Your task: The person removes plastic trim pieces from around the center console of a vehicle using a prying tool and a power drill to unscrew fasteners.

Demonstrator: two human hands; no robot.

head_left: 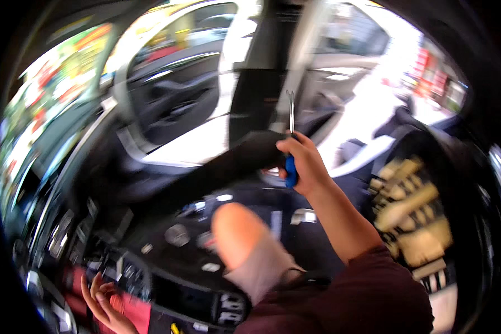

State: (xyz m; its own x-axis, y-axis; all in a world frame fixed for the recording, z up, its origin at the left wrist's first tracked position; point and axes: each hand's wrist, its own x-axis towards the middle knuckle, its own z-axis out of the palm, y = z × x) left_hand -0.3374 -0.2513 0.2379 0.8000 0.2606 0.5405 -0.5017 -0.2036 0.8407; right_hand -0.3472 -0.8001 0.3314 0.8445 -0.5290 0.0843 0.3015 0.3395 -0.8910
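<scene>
My right hand point(303, 161) is raised near the middle, closed around the blue handle of a fork-tipped trim removal tool point(291, 114). Its slim metal shaft points up, and the small forked end shows against the pale door pillar. Right beside this hand is the end of a long dark panel point(222, 161) that slants down to the left. Low at the left, my left hand point(107, 306) has its fingers spread, holding nothing that I can see. It hovers over or rests near a red sheet point(133, 313); blur hides whether they touch.
I am inside a car with stripped-looking trim. The front door point(175, 83) and rear door point(339, 72) stand open. My bare knee point(236, 234) is over the dark floor, among small scattered parts. A tan tool pouch or organiser point(414, 211) lies at right. A centre console point(189, 295) is below.
</scene>
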